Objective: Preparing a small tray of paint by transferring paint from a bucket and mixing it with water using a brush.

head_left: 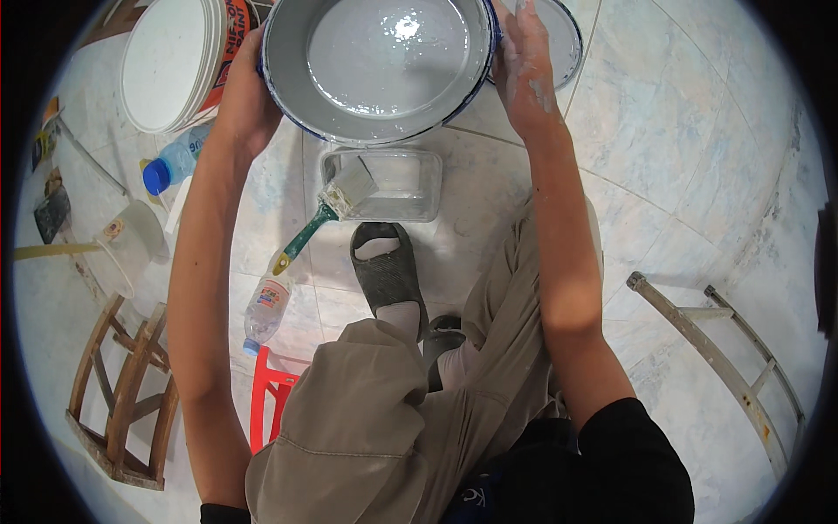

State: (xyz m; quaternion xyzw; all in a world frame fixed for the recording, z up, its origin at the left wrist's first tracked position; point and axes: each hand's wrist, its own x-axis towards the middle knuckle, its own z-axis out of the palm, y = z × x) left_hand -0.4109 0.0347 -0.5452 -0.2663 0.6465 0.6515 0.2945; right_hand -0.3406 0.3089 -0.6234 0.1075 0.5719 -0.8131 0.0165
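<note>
Both my hands grip a wide grey basin (288,92) with a dark blue rim, at the top of the view. Wet, glossy light-grey paint (388,65) lies in its bottom. My left hand (249,109) clasps the left side, its fingertips partly hidden. On the opposite side is my right hand (525,74), smeared with grey paint. Below the basin, a clear plastic tray (410,196) rests on the floor. A paintbrush (305,236) with a green handle leans across its left edge, its bristles coated pale.
At upper left stands a white bucket (166,65), with a blue-capped bottle (183,157) below. Another bottle (268,306) lies near the brush handle. A round dark-rimmed lid or plate (566,39) is beyond my right hand. A wooden frame (131,393) and a ladder (724,358) flank me.
</note>
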